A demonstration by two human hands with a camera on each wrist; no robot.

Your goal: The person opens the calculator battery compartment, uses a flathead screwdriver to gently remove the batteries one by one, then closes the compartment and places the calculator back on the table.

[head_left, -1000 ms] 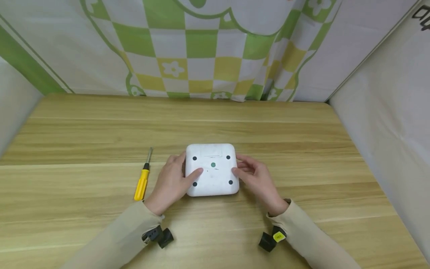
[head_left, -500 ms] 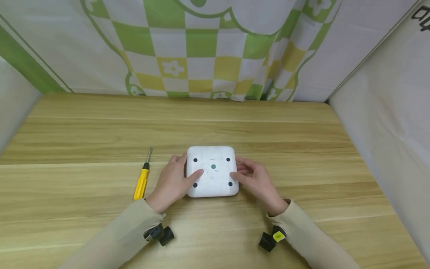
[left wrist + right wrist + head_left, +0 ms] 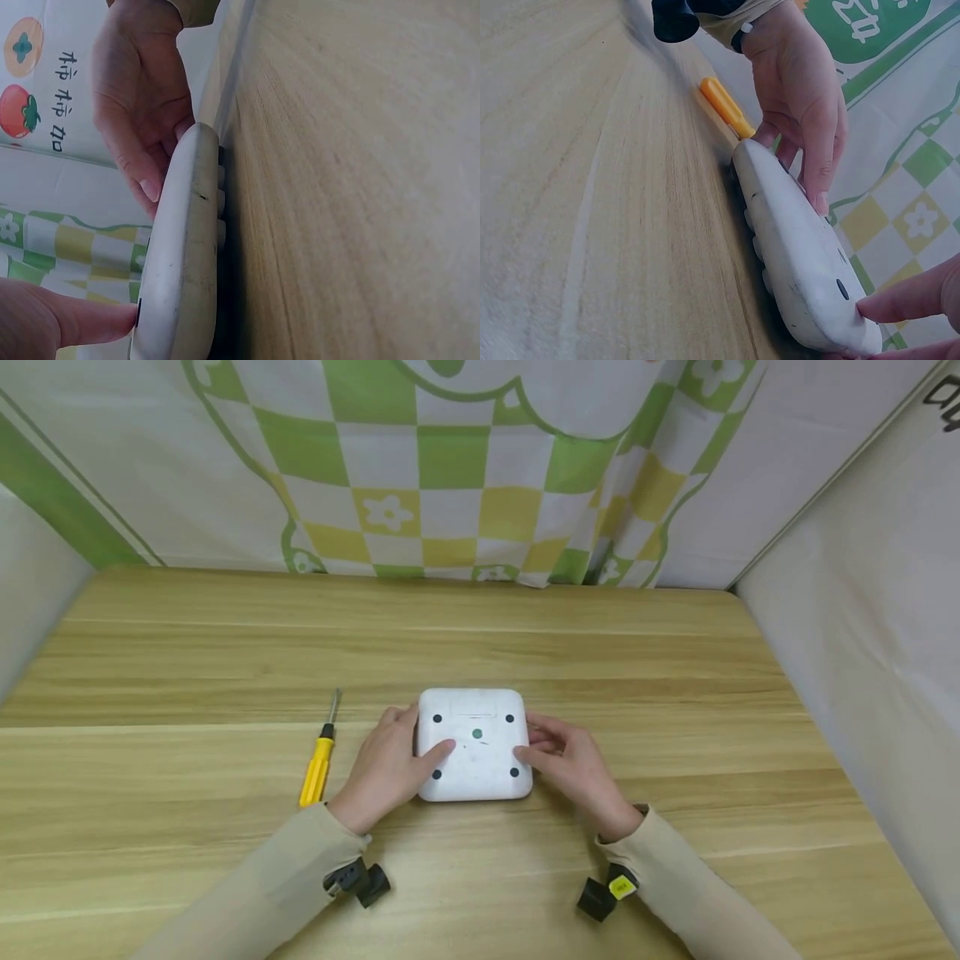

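A white calculator (image 3: 480,760) with rounded corners lies face down between the two hands in the head view. Its back shows dark round feet, a green dot and a battery cover outline. Rounded keys (image 3: 759,247) show under its edge in the right wrist view. The left hand (image 3: 386,764) grips the left side, thumb on the back and fingers around the edge. On the other side the right hand (image 3: 573,764) holds the right edge, thumb tip on the back near one foot. The undersides of the fingers are partly hidden. In the left wrist view, the calculator (image 3: 180,247) sits close over the table.
A yellow-handled screwdriver (image 3: 318,764) lies left of the left hand, its metal tip pointing away. The wooden table (image 3: 675,693) extends to a checkered curtain (image 3: 450,460) at the back. Pale fabric (image 3: 870,635) borders the right side.
The calculator has come down and slightly toward the person, mostly in the first half second. The right thumb has slid a little on its back. The screwdriver stays in place.
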